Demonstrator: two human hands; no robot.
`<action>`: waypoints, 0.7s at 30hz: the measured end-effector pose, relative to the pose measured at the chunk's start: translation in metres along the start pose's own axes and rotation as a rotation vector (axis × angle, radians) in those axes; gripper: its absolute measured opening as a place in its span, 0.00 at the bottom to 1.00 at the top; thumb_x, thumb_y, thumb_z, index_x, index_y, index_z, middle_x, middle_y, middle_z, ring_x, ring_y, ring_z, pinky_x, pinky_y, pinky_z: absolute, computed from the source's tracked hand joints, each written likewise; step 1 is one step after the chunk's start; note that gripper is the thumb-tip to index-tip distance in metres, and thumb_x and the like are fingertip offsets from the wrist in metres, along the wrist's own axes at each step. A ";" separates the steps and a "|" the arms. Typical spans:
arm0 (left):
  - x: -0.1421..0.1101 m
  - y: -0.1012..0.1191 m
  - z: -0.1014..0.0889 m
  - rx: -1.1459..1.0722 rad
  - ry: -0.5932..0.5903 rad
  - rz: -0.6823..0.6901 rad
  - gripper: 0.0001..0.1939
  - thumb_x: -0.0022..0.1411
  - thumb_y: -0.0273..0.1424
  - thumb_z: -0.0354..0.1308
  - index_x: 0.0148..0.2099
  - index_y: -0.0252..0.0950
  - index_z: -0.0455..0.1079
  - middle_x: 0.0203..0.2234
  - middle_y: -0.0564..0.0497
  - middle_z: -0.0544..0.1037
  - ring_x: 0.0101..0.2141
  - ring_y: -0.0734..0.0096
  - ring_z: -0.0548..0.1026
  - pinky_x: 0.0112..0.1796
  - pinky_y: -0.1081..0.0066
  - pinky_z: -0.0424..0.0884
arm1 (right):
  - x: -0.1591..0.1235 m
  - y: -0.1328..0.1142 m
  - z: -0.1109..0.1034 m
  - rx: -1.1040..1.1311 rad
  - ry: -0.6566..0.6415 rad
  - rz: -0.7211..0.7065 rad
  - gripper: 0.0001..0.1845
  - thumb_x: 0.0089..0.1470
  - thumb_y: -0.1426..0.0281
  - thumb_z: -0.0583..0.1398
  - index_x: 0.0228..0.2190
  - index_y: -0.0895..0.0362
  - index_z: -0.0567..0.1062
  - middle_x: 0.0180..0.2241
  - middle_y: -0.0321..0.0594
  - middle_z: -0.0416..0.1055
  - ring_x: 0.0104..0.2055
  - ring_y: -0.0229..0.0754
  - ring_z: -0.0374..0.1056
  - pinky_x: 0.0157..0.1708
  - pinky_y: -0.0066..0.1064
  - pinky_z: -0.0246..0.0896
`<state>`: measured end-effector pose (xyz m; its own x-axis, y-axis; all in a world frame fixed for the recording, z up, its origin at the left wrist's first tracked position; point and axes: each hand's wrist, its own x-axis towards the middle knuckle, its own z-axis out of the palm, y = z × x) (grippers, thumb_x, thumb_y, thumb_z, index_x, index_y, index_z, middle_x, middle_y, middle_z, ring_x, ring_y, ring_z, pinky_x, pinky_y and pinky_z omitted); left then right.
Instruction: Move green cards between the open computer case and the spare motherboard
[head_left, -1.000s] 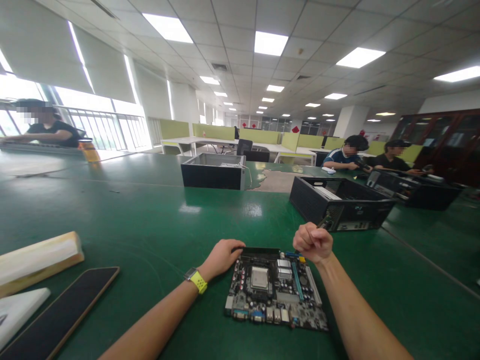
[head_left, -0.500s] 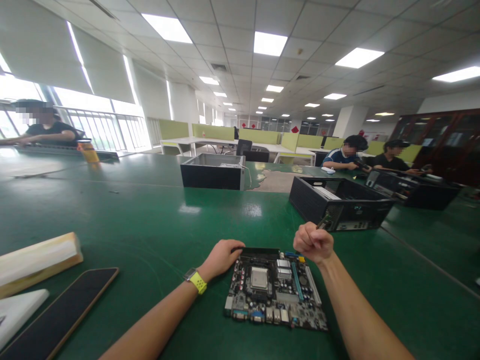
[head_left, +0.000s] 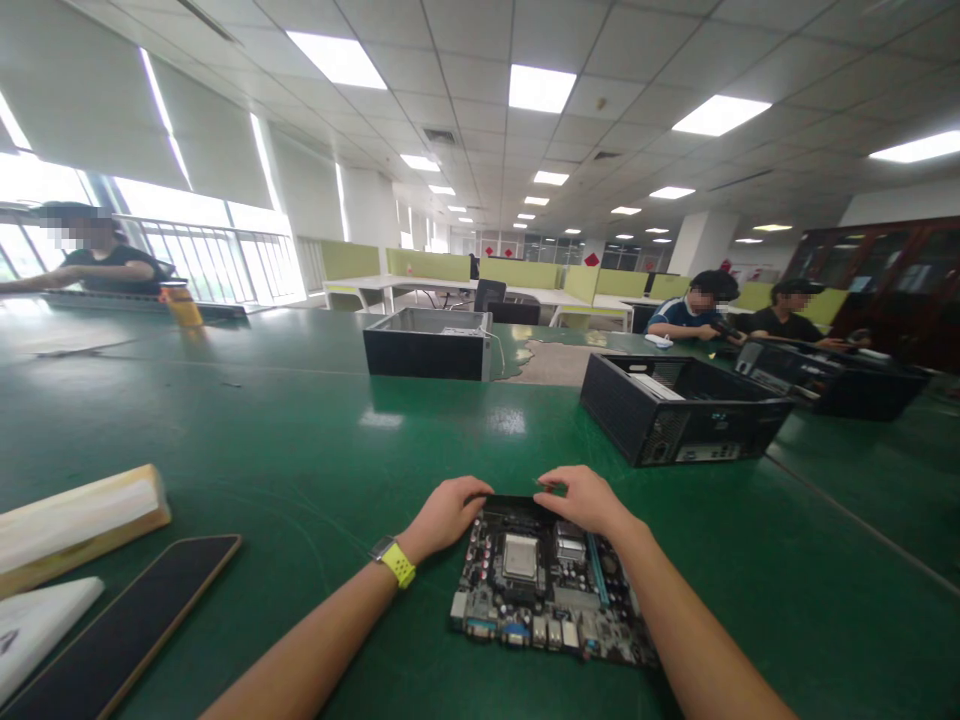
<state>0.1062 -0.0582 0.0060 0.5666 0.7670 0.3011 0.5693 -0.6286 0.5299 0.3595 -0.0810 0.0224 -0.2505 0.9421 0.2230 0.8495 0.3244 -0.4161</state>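
Note:
A motherboard (head_left: 574,598) lies flat on the green table, its port side toward me and a square silver processor (head_left: 520,557) in its socket. My left hand (head_left: 448,515), with a lime watch strap at the wrist, is closed at the board's far left corner, fingertips by the end of a dark strip (head_left: 517,508) along the far edge. Closed in a pinch above that strip's right end is my right hand (head_left: 585,500). Between its fingers a small greenish sliver of a memory module (head_left: 550,487) shows; the rest is hidden. My right forearm covers the board's right side.
Open computer cases (head_left: 427,348) stand across the table, one a dark case (head_left: 697,425) at right. At left lie a black phone-like slab (head_left: 135,625), a white object (head_left: 45,625) and a long pale block (head_left: 82,525). Co-workers (head_left: 694,310) sit at the far sides.
My right hand has come left and down with the memory module, from the board's right side to its far edge. My left hand has stayed at the corner.

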 end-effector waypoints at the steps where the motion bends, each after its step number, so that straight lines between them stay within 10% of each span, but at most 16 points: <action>1: 0.000 0.001 0.000 -0.002 0.002 -0.004 0.13 0.61 0.30 0.47 0.41 0.37 0.73 0.38 0.49 0.77 0.41 0.68 0.73 0.45 0.71 0.65 | 0.000 0.001 0.002 -0.024 -0.028 0.004 0.15 0.47 0.57 0.59 0.34 0.51 0.78 0.37 0.36 0.76 0.40 0.42 0.68 0.38 0.30 0.57; 21: 0.000 0.011 0.000 0.015 0.047 -0.074 0.08 0.60 0.31 0.49 0.38 0.38 0.69 0.32 0.52 0.77 0.35 0.69 0.73 0.39 0.73 0.65 | -0.002 0.004 0.003 -0.069 -0.105 0.053 0.12 0.46 0.60 0.59 0.32 0.48 0.79 0.35 0.34 0.77 0.38 0.42 0.70 0.34 0.29 0.57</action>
<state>0.1121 -0.0653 0.0120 0.4945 0.8163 0.2984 0.6179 -0.5717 0.5398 0.3624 -0.0813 0.0178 -0.2487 0.9627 0.1068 0.8917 0.2706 -0.3627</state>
